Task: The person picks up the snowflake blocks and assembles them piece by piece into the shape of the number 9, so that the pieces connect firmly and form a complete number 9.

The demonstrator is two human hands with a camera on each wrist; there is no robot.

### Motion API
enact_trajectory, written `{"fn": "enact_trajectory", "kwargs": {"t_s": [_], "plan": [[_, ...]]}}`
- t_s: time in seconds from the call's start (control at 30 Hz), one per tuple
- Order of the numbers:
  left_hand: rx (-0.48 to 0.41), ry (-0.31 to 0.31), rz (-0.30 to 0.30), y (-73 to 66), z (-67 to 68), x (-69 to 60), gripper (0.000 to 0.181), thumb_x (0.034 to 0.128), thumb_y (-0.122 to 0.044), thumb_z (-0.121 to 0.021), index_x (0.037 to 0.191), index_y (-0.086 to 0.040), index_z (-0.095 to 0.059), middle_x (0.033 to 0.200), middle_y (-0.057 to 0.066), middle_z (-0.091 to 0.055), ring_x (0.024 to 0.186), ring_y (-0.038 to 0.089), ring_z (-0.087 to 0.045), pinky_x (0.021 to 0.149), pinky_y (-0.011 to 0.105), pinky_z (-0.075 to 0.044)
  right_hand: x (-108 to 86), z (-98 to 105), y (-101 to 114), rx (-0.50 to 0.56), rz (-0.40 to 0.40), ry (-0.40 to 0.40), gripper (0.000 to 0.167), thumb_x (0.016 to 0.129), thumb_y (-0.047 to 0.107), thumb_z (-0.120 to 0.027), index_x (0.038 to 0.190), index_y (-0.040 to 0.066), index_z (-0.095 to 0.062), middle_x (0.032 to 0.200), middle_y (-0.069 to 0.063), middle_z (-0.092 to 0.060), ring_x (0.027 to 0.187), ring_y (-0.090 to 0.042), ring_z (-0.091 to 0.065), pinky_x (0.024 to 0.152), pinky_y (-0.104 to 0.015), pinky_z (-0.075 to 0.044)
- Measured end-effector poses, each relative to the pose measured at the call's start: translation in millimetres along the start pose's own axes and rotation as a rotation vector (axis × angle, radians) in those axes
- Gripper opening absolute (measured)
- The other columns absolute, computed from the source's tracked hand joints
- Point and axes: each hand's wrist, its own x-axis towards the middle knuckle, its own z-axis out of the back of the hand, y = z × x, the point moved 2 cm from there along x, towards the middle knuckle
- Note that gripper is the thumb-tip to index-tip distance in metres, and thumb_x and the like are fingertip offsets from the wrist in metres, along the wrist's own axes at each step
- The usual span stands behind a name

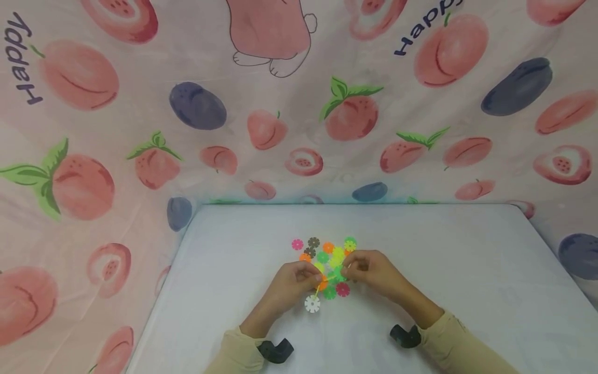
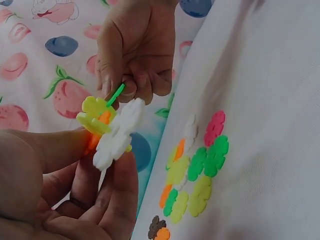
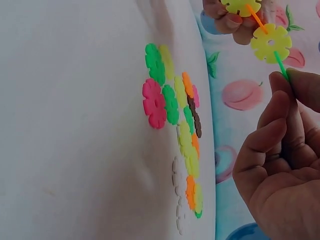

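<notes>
- Over the table (image 1: pixel 210 259), short of its far edge: joined discs (image 3: pixel 264 41).
- Left hand (image 1: pixel 293 284) pinches one end; right hand (image 1: pixel 377 274), fingers curled, pinches the green disc (image 3: pixel 281 66).
- Several linked; many loose discs (image 1: pixel 343 290) lie unlinked.

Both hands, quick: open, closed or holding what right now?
Left hand: closed, holding joined yellow, orange and white flower-shaped plastic discs.
Right hand: closed, pinching a thin green plastic disc.
</notes>
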Motion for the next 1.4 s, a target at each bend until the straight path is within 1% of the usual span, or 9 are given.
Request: {"fn": "enact_trajectory", "kwargs": {"t_s": [0.2,0.37,0.53,0.63,0.77,0.83,1.03,1.27,1.4], "plan": [[0.079,-0.062,-0.015,-7.3,-1.2,-4.1,0.018,0.0946,-0.032,-0.073,0.099,-0.015,-0.072,0.085,-0.002,-0.071,0.073,0.015,-0.061,0.062,0.025,-0.051,-1.8,-2,1,0.007,0.071,0.003,0.008,0.094,0.021,-0.072,0.093,0.013,-0.069,0.084,-0.023,-0.068,0.082,-0.036,-0.064,0.07,-0.031,-0.052],[0.087,-0.092,-0.017,-9.0,-2.2,-7.2,0.015,0.096,-0.03,-0.071,0.098,-0.015,-0.071,0.083,-0.002,-0.068,0.068,0.015,-0.056,0.057,0.024,-0.047,-2.8,-4,4,-0.003,0.122,-0.008,0.005,0.094,0.018,-0.072,0.091,0.016,-0.068,0.081,-0.021,-0.067,0.081,-0.022,-0.063,0.077,-0.031,-0.052],[0.075,-0.102,-0.02,-9.9,-2.8,-9.0,0.015,0.0966,-0.029,-0.071,0.098,-0.014,-0.071,0.081,-0.002,-0.067,0.064,0.014,-0.053,0.054,0.022,-0.044,-3.0,-5,7,0.02,0.143,-0.006,0.006,0.094,0.015,-0.071,0.091,0.012,-0.068,0.077,-0.02,-0.064,0.077,-0.016,-0.06,0.073,-0.031,-0.051],[0.073,-0.11,-0.024,-9.7,-2.7,-8.8,0.014,0.0966,-0.028,-0.071,0.098,-0.014,-0.071,0.081,-0.002,-0.067,0.065,0.013,-0.054,0.054,0.022,-0.045,-2.5,-5,8,0.026,0.157,-0.009,0.007,0.094,0.013,-0.071,0.09,0.009,-0.067,0.074,-0.014,-0.062,0.075,-0.016,-0.058,0.07,-0.03,-0.049],[0.069,-0.122,-0.035,-9.9,-2.5,-8.4,0.014,0.0968,-0.028,-0.07,0.098,-0.014,-0.071,0.082,-0.002,-0.067,0.066,0.013,-0.055,0.056,0.022,-0.046,-1.0,-7,8,0.026,0.183,-0.025,0.009,0.094,0.012,-0.072,0.088,0.01,-0.065,0.072,-0.002,-0.059,0.074,-0.015,-0.056,0.07,-0.029,-0.048],[0.08,-0.126,-0.039,-10.1,-2.6,-8.4,0.013,0.0968,-0.028,-0.07,0.098,-0.014,-0.071,0.081,-0.002,-0.066,0.065,0.012,-0.054,0.055,0.022,-0.045,-0.3,-8,8,0.026,0.191,-0.029,0.01,0.093,0.012,-0.072,0.087,0.011,-0.064,0.072,-0.001,-0.058,0.075,-0.015,-0.056,0.071,-0.029,-0.047],[0.13,-0.125,-0.072,-11.0,-2.5,-8.6,0.01,0.0967,-0.026,-0.071,0.097,-0.015,-0.07,0.076,-0.004,-0.064,0.06,0.01,-0.051,0.053,0.022,-0.044,2.1,-13,2,0.022,0.158,-0.037,0.013,0.093,0.011,-0.072,0.085,0.012,-0.062,0.074,-0.001,-0.056,0.078,-0.017,-0.055,0.071,-0.029,-0.047],[0.082,-0.091,-0.059,-9.8,-1.5,-8.1,0.015,0.0969,-0.028,-0.071,0.099,-0.013,-0.071,0.078,-0.003,-0.066,0.062,0.01,-0.051,0.054,0.021,-0.043,5.1,-13,-3,0.056,0.123,-0.025,0.013,0.094,0.014,-0.072,0.088,0.009,-0.063,0.077,-0.004,-0.055,0.078,-0.018,-0.055,0.072,-0.029,-0.048],[0.045,-0.058,-0.072,-7.7,-2.0,-6.8,0.019,0.0964,-0.029,-0.071,0.1,-0.01,-0.071,0.083,0.0,-0.07,0.067,0.01,-0.056,0.058,0.022,-0.047,7.2,-12,-7,0.1,0.108,-0.022,0.011,0.094,0.016,-0.072,0.091,0.007,-0.065,0.078,-0.006,-0.057,0.077,-0.017,-0.056,0.072,-0.029,-0.049]]}}
